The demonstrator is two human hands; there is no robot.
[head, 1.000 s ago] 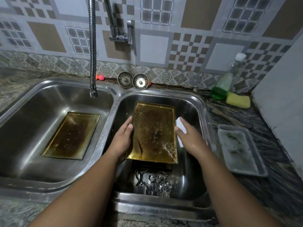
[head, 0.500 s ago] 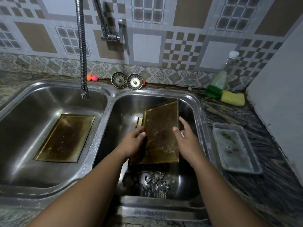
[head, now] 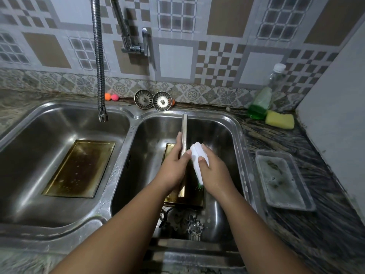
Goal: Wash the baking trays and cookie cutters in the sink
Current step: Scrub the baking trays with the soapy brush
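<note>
Gripping an upended baking tray [head: 184,139] in the right basin, the left hand [head: 173,169] is steadying it while the right hand [head: 214,175] is clasping a white brush [head: 198,161] | cookie cutters [head: 194,226] are lying by the near wall | wet tray is risking slipping onto them | another tray [head: 79,168] is waiting in the left basin.

Baking trays: three – one in the left basin [head: 79,169], one held on edge [head: 184,135], one beneath it [head: 169,151]
Sink strainers: two [head: 143,99] [head: 162,100]
Sponges: one [head: 279,119]
Soap bottles: one [head: 260,103]
Plastic containers: one [head: 284,179]
Brushes: one [head: 198,161]
Cookie cutters: cannot count, a heap [head: 194,226]
</note>
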